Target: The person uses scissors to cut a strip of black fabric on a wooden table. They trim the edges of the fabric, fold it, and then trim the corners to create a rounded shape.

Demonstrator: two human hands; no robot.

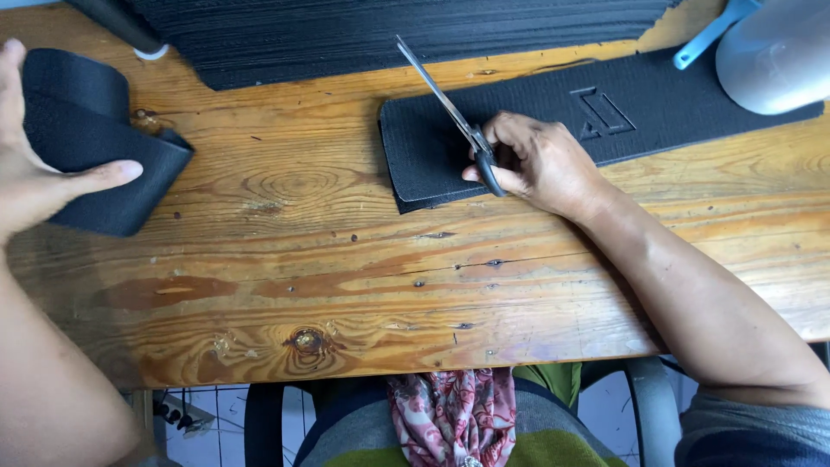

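Your right hand (540, 164) grips steel scissors (450, 112), resting on a textured black foam strip (519, 130) lying across the knotty wooden tabletop (303, 259); your left hand (35, 173) pinches a curled black piece (86, 138).

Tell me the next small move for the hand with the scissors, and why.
Probably lower the scissors onto the black strip. The right hand grips the handles with the blades raised over the strip's near end, not yet biting. The left hand holds a separate black piece aside on the table.
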